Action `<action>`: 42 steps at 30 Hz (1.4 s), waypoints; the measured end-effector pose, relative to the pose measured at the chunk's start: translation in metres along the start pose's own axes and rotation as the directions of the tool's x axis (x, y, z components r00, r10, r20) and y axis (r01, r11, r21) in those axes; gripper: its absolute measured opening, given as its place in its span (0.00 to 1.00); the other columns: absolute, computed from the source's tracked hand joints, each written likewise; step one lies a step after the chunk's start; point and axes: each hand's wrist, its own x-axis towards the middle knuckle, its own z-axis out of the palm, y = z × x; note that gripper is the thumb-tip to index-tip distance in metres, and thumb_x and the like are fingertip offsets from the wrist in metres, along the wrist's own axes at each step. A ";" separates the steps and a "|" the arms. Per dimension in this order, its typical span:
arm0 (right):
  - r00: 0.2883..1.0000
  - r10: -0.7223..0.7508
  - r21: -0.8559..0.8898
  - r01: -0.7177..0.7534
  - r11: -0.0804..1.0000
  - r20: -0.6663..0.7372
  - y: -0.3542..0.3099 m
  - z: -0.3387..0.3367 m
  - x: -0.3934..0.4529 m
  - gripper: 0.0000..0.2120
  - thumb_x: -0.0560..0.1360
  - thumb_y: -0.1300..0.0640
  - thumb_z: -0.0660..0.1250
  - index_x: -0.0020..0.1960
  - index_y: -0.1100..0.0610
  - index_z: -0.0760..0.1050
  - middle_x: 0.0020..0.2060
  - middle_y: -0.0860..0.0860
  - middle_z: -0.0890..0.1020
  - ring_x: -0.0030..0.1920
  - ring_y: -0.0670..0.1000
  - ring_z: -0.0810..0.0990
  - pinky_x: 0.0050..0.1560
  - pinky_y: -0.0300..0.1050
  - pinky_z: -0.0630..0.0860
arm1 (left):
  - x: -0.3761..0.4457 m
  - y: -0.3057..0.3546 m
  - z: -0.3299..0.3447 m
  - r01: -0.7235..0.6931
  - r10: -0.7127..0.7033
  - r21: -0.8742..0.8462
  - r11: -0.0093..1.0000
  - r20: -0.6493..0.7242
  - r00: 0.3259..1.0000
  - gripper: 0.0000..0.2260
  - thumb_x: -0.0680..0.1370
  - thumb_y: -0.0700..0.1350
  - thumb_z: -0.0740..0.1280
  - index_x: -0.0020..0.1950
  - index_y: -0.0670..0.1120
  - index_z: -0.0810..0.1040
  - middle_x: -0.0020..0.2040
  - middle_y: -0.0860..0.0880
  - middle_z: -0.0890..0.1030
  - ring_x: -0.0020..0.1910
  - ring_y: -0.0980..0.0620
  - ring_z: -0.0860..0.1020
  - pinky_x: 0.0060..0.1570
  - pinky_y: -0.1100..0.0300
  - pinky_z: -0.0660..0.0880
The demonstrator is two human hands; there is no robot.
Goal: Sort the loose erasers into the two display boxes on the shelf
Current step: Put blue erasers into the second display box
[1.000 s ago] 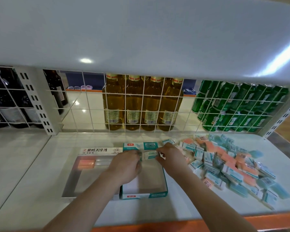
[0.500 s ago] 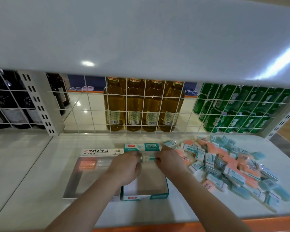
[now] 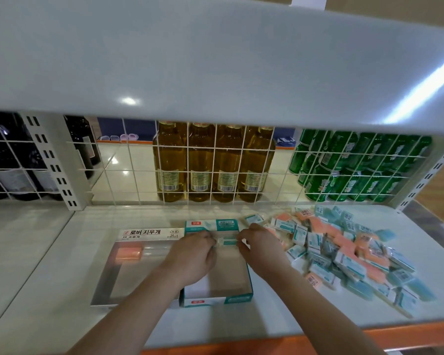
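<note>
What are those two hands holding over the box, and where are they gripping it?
One teal-sleeved eraser: the left hand pinches its left end, the right hand its right end.

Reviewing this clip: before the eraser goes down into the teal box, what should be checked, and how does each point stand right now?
1. Teal-sleeved eraser held at both ends by left hand and right hand: ok.
2. Eraser over the teal box, at its back wall: ok.
3. Box floor free where it will land: ok on the visible part; under the left hand, cannot tell.
4. Colour matches the box: ok.
5. Pink eraser in the clear box, not the teal one: ok.
6. Loose pile within right-hand reach: ok.
</note>
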 end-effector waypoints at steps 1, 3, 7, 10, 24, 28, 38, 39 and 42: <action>1.000 0.005 0.012 -0.005 1.000 -0.017 0.003 -0.002 -0.003 0.13 0.79 0.54 0.57 0.61 0.53 0.75 0.55 0.51 0.76 0.54 0.51 0.76 0.50 0.38 0.71 | 0.000 0.002 -0.001 0.012 -0.012 -0.027 1.000 -0.002 1.000 0.16 0.80 0.48 0.54 0.66 0.48 0.72 0.66 0.51 0.72 0.61 0.51 0.72 0.56 0.60 0.72; 0.998 0.028 0.039 -0.026 0.999 -0.051 0.011 -0.005 -0.009 0.13 0.79 0.54 0.58 0.59 0.52 0.76 0.55 0.50 0.77 0.53 0.50 0.76 0.50 0.39 0.71 | 0.000 0.006 -0.002 0.030 -0.030 -0.079 0.996 0.004 1.000 0.16 0.80 0.49 0.55 0.67 0.49 0.71 0.66 0.51 0.71 0.61 0.51 0.73 0.55 0.61 0.72; 0.992 0.105 0.067 -0.101 0.993 -0.068 0.030 -0.009 -0.023 0.12 0.78 0.55 0.59 0.59 0.52 0.76 0.55 0.50 0.77 0.52 0.50 0.77 0.51 0.42 0.74 | -0.001 0.014 -0.005 0.032 -0.024 -0.152 0.988 0.053 0.998 0.12 0.79 0.47 0.58 0.59 0.47 0.77 0.62 0.51 0.74 0.58 0.52 0.74 0.53 0.62 0.72; 0.981 0.180 0.066 -0.175 0.982 -0.076 0.043 -0.013 -0.033 0.13 0.77 0.58 0.59 0.59 0.53 0.76 0.58 0.51 0.76 0.55 0.52 0.77 0.53 0.42 0.73 | -0.003 0.021 -0.004 0.048 -0.035 -0.185 0.982 0.069 0.997 0.14 0.79 0.46 0.59 0.63 0.49 0.75 0.63 0.51 0.74 0.60 0.52 0.72 0.59 0.61 0.69; 0.972 0.234 -0.041 -0.232 0.972 0.031 0.056 -0.005 -0.069 0.12 0.76 0.56 0.56 0.53 0.54 0.76 0.50 0.52 0.81 0.51 0.54 0.78 0.44 0.43 0.72 | -0.012 0.050 -0.001 0.031 -0.017 -0.216 0.976 0.066 0.998 0.14 0.78 0.45 0.60 0.63 0.50 0.75 0.61 0.52 0.74 0.58 0.53 0.74 0.58 0.59 0.71; 0.988 0.149 0.018 -0.150 0.988 0.044 0.040 -0.001 -0.071 0.14 0.76 0.56 0.56 0.57 0.54 0.76 0.57 0.50 0.79 0.56 0.53 0.76 0.51 0.44 0.74 | -0.015 0.051 -0.005 0.032 -0.018 -0.225 0.974 0.061 0.998 0.13 0.79 0.44 0.59 0.63 0.49 0.75 0.62 0.52 0.74 0.59 0.54 0.73 0.59 0.60 0.70; 0.979 0.109 0.084 -0.125 0.989 0.170 0.064 -0.010 -0.055 0.19 0.74 0.63 0.58 0.65 0.55 0.70 0.61 0.52 0.75 0.59 0.53 0.74 0.57 0.43 0.71 | -0.023 0.047 -0.004 0.056 -0.043 -0.233 0.971 0.061 0.997 0.12 0.78 0.46 0.61 0.61 0.49 0.76 0.62 0.52 0.75 0.59 0.54 0.73 0.57 0.64 0.67; 0.979 0.110 0.065 -0.123 0.990 0.173 0.065 -0.010 -0.055 0.18 0.74 0.63 0.58 0.63 0.55 0.71 0.60 0.52 0.75 0.58 0.53 0.74 0.56 0.43 0.72 | -0.024 0.048 -0.004 0.054 -0.040 -0.225 0.973 0.067 0.997 0.12 0.78 0.46 0.60 0.61 0.49 0.76 0.62 0.53 0.75 0.59 0.54 0.73 0.57 0.63 0.68; 0.977 0.146 0.047 -0.155 0.987 0.156 0.065 -0.011 -0.055 0.16 0.74 0.62 0.60 0.61 0.55 0.75 0.57 0.52 0.77 0.56 0.53 0.75 0.56 0.42 0.71 | -0.025 0.051 -0.004 0.050 -0.036 -0.198 0.979 0.074 0.997 0.12 0.79 0.47 0.60 0.61 0.50 0.76 0.62 0.53 0.75 0.59 0.54 0.73 0.57 0.61 0.69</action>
